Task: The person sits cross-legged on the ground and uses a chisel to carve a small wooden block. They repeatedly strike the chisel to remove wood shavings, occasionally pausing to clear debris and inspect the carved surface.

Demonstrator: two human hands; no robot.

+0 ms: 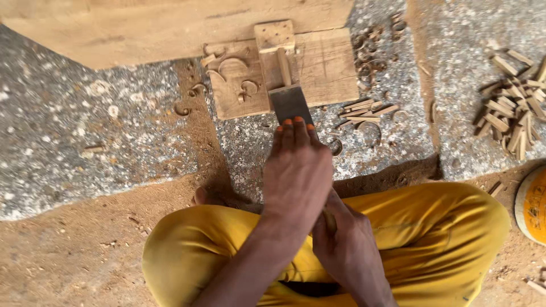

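- At the near edge of the flat wooden board, a small wood strip lies against a raised stop block; strip's long axis runs away from the person, roughly straight ahead, slightly tilted.
- Wide chisel blade sits just behind the strip's near end, edge pointing forward along the same axis. Blade touches or nearly touches the strip; exact contact can't be made out.
- Left hand lies flat on top of the tool, fingers extended forward, fingertips pressed on the blade's near end. Not wrapped around anything, pressing down.
- Right hand is further back, close to the lap, closed around what looks like the wooden handle; only a small bit of handle shows between the hands.
- Key geometry: strip lies directly ahead of both hands, in line with tool and forearms. Left hand is the nearer one to the strip; right is behind it.
- Curled shavings lie on the board's left half, more shavings scattered on the stone floor to the right of the board.
- Few cut sticks beside the board's right corner; larger stick pile well apart at far right.
- Large plank runs across the top, behind the board.
- Person sits cross-legged in yellow trousers on sawdust ground; a yellow round object is cut off at the right edge, can't tell what.
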